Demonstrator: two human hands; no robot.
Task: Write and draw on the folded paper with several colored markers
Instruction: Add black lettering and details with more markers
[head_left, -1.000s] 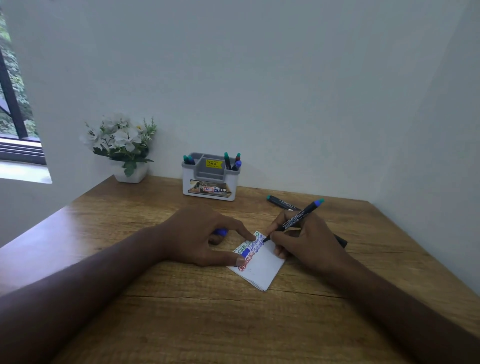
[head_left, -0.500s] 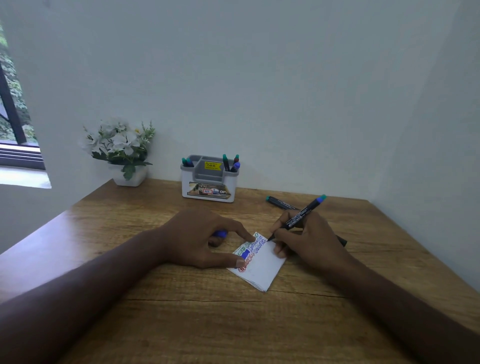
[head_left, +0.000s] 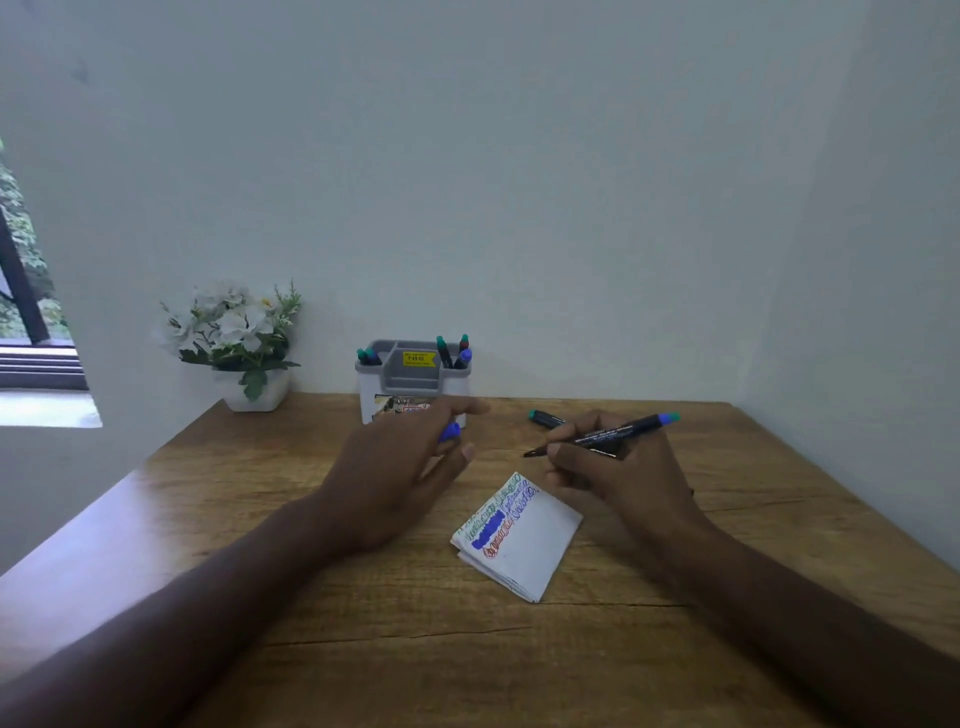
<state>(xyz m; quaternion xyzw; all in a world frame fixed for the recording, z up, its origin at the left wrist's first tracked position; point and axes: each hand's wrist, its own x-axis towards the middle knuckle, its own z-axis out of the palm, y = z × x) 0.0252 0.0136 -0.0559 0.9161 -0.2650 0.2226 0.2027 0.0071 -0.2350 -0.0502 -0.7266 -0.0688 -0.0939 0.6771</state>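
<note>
White folded paper on table, between, below both raised hands.

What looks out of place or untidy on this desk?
Little stands out. One marker lies loose on the table instead of standing in the holder with the others. The folded paper sits askew to the table edge, with neither hand on it. The right hand holds an uncapped marker; the left hand holds a blue cap.
</note>
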